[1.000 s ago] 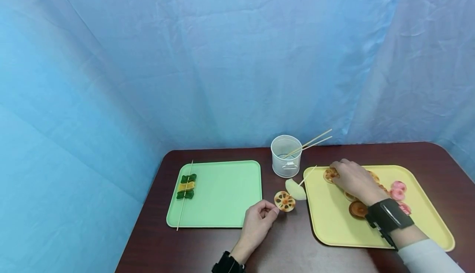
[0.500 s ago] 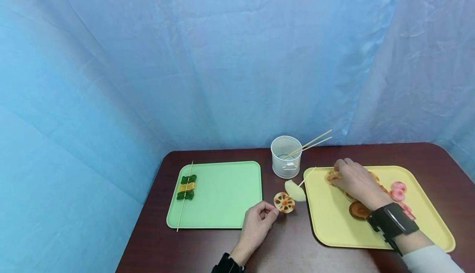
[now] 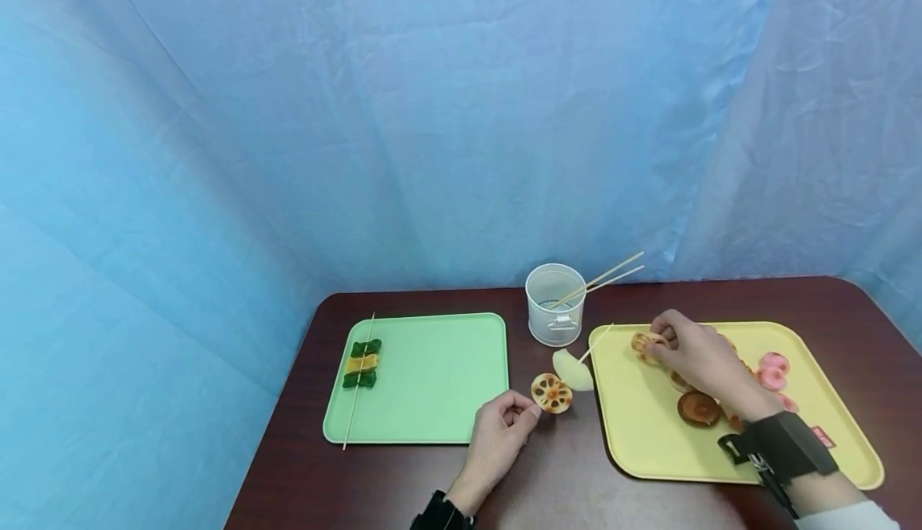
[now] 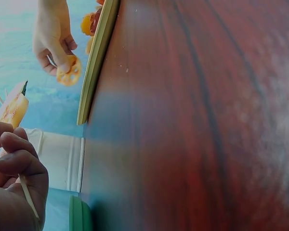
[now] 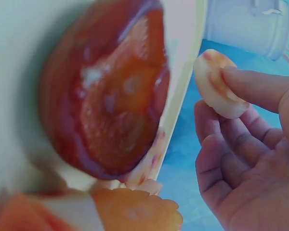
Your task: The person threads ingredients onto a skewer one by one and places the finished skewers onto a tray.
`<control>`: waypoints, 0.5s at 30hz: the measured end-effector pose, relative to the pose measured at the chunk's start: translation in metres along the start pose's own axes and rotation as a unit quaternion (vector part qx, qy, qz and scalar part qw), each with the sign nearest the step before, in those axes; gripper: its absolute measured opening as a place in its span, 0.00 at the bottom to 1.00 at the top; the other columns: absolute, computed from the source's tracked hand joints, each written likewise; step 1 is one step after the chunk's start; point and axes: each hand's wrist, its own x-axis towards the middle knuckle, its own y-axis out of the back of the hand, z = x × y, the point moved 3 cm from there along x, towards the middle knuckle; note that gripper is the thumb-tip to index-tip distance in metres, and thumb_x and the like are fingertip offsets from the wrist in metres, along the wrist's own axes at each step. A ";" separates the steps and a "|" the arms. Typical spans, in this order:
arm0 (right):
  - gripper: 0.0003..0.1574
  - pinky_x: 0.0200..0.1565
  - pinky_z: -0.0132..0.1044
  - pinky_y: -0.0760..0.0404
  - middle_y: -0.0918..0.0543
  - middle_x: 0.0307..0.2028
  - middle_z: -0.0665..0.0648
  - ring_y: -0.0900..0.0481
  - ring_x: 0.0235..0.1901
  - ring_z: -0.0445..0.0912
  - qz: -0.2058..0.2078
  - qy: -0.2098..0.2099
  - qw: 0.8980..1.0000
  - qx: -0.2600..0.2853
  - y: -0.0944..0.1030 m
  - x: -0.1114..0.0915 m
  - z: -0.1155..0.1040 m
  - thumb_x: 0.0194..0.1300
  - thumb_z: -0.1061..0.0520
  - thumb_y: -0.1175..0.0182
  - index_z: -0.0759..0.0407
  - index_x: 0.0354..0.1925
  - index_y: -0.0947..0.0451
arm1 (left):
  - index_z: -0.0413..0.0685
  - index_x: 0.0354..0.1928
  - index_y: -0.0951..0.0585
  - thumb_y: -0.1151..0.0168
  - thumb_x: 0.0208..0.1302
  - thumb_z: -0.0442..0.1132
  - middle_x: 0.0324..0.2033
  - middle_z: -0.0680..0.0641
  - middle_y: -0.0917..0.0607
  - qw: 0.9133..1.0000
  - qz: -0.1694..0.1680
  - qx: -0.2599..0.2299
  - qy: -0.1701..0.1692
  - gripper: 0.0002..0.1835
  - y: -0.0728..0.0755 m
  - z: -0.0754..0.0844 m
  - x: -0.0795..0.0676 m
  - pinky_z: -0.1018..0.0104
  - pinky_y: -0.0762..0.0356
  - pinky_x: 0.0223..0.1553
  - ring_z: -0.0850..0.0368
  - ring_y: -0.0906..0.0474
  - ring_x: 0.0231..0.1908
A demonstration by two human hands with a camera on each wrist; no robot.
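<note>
My left hand [image 3: 502,442] pinches a bamboo skewer [image 4: 29,197], held between the two trays. Threaded on it are a browned lotus root slice [image 3: 551,393], close to the fingertips, and a pale green slice [image 3: 573,371] farther along; the skewer's tip sticks out past both. Over the far left corner of the yellow tray [image 3: 663,458], my right hand [image 3: 702,358] pinches another lotus root slice [image 5: 212,86] between thumb and fingers. The right wrist view shows this slice edge-on, raised off the tray. A brown mushroom cap [image 3: 699,408] lies below that hand.
Pink round pieces [image 3: 774,370] and other food pieces lie on the yellow tray, partly behind the right arm. A clear bucket [image 3: 555,322] with two skewers stands at the back. At left, the green tray [image 3: 439,378] bears a finished-looking skewer of green and yellow pieces [image 3: 362,363].
My right hand has drawn back and turned slightly, and the lotus root slice now shows pinched in its fingers. My left hand and its skewer stay in place.
</note>
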 end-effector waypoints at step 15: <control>0.27 0.39 0.35 0.17 0.15 0.45 0.60 0.16 0.42 0.35 0.014 -0.056 0.980 0.189 0.007 -0.012 -0.011 0.75 0.46 0.37 0.66 0.57 0.27 | 0.42 0.35 0.15 0.33 0.67 0.39 0.15 0.56 0.26 1.000 -0.007 -0.007 0.002 0.07 -0.001 0.001 -0.001 0.73 0.40 0.17 0.66 0.33 0.16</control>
